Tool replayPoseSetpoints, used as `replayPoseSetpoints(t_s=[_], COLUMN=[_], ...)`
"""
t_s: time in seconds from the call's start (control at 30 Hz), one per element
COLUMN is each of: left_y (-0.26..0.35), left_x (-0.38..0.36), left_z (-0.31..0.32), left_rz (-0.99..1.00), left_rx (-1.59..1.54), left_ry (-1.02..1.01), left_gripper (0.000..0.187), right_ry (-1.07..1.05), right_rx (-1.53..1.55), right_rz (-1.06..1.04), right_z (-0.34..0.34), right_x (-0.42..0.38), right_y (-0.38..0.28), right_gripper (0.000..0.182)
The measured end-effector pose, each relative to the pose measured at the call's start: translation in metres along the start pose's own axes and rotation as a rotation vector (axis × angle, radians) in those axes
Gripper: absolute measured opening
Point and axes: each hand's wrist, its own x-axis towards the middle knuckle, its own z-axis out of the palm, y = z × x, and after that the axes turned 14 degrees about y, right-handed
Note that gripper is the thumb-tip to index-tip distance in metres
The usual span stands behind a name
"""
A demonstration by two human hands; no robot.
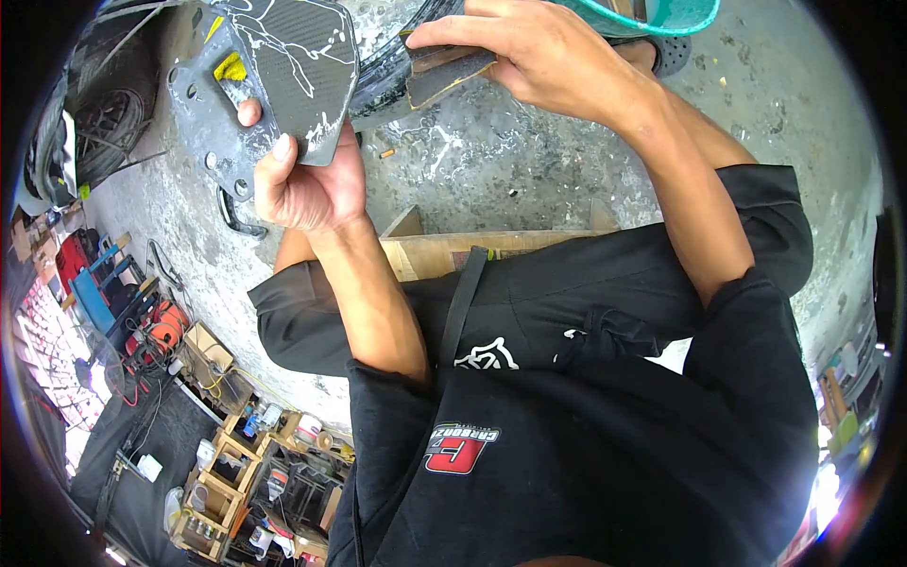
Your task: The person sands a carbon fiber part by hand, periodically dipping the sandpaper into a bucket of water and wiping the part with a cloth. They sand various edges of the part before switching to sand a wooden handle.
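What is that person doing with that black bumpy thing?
A person sitting over a concrete floor holds a dark woven-patterned panel in the left hand, thumb pressed on its face. The right hand grips a folded piece of sandpaper just beside the panel. A wooden box sits by the knees, and shelves of bottles stand off to one side.

1 head cam, looks steeply down, close to hands.

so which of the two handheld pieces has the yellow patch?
The carbon-weave panel in the left hand: yellow tape beside its cutout, white streaks. The folded sanding pad under the right hand is plain dark with a brown edge.
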Motion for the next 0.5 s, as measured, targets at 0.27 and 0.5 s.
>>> replayPoseSetpoints(t_s=[0.27, 0.5], left_y=[-0.0035, -0.0028], left_x=[-0.0008, 0.0004], left_z=[0.0016, -0.0024], left_rz=[0.059, 0.052], left_rx=[0.045, 0.038], left_ry=[0.118, 0.132], left_gripper=[0.035, 0.027], right_ry=[-0.016, -0.031], right_rx=[-0.021, -0.020], right_rz=[0.008, 0.018], right_z=[0.0008, 0.0022], right_x=[-0.0006, -0.0013], right_y=[0.0012, 0.0027], right_gripper=[0.052, 0.052])
